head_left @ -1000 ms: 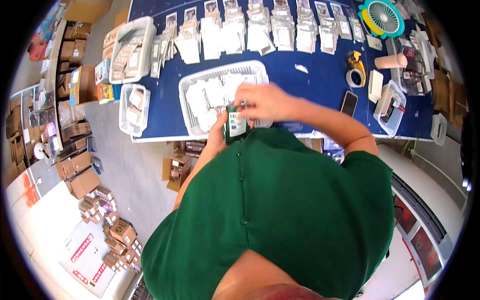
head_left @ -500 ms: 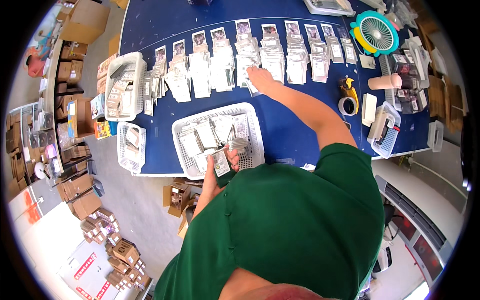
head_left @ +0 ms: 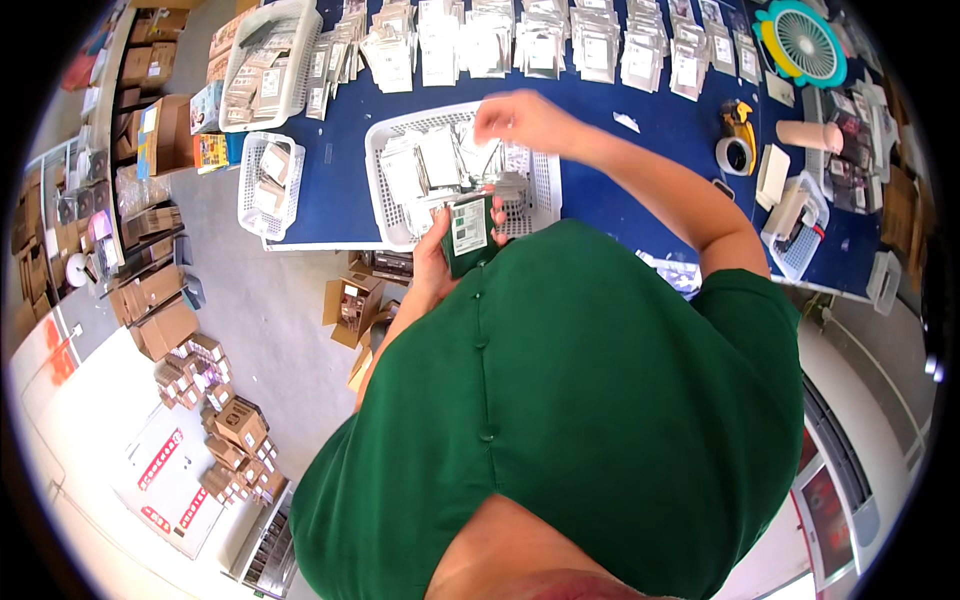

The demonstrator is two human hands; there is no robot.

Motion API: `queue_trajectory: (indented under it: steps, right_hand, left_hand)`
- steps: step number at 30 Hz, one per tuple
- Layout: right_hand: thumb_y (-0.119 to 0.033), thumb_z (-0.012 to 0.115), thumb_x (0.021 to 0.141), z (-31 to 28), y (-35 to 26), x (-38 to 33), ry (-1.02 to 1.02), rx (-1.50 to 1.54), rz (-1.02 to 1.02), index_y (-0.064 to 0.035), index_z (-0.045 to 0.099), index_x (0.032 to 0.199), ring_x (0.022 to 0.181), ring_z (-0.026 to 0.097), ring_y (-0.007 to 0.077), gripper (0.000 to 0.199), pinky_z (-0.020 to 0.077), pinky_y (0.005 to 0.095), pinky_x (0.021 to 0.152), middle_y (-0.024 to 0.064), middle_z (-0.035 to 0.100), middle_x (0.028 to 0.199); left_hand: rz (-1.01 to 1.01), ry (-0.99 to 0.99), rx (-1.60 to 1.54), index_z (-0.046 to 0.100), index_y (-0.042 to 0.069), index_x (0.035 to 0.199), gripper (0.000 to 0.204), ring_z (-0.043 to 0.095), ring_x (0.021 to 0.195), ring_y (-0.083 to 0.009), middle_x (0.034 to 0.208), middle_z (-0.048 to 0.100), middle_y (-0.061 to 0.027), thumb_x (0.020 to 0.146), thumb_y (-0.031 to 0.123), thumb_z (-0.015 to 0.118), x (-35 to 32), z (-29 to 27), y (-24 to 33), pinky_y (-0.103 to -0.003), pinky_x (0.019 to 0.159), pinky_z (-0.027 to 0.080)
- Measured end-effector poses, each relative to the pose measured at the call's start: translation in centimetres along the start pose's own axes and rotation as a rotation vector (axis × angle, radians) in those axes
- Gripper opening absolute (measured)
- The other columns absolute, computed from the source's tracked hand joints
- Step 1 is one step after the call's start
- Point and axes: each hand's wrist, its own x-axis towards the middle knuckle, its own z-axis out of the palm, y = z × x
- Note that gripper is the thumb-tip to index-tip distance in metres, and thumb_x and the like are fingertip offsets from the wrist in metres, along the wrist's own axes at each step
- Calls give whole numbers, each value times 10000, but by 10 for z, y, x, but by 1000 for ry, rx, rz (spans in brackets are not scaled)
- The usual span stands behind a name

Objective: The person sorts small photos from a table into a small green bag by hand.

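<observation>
My left hand (head_left: 432, 252) is closed around a flat packet (head_left: 468, 226), dark green with a white label facing up, at the near edge of a white plastic basket (head_left: 552, 195). Fingertips show on the packet's right side. Silvery and white labelled packets (head_left: 408, 172) fill much of the basket. Over the basket's far right part hangs my right hand (head_left: 520, 120), blurred by motion, so its fingers are hard to read. Beyond it, piles of labelled packets (head_left: 543, 48) stand in a row across the blue table (head_left: 640, 165).
At the left stand a large white basket of packets (head_left: 300, 85) and a smaller one (head_left: 248, 205). To the right are a yellow tape dispenser (head_left: 738, 125), a pink cylinder (head_left: 808, 136), a turquoise fan (head_left: 808, 45) and a small white basket (head_left: 785, 252). Cardboard boxes (head_left: 352, 308) sit below the table's near edge.
My right hand has drawn back from the packet piles to above the basket. The packet in my left hand now shows its label more fully. The view has tipped nearer, cutting off the far table.
</observation>
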Motion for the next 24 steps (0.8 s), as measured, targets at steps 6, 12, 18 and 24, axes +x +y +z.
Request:
queue_trajectory:
  steps: [6,12,18,24]
  right_hand:
    - [-112,683,875,43,-72,-59,-134,165,32,-15,674,894,677,646,143,100,509,295,664,58,647,865]
    - [-117,661,863,63,-94,-77,-153,-278,-121,-34,655,865,682,646,166,83,489,319,658,59,608,846]
    - [-122,666,841,59,-110,-76,-187,-351,-158,-34,645,828,749,627,196,91,473,337,678,60,611,827]
    - [-105,700,844,28,-130,-75,-65,-259,-167,0,658,842,761,585,152,114,462,306,690,49,614,811]
  left_hand:
    - [-39,-110,168,449,-35,1347,617,638,1051,-259,1211,598,-179,919,386,590,-17,-4,2,-380,904,553]
    - [-117,-140,331,431,-11,1373,612,659,1039,-253,1189,627,-171,909,318,656,-37,-18,9,-367,910,553]
    - [-123,-218,263,417,7,1397,616,666,1005,-234,1189,633,-179,928,325,657,-48,-11,13,-343,873,568]
    - [-146,-328,145,400,-4,1416,722,652,1020,-241,1231,608,-199,907,424,680,-46,-9,13,-339,881,563]
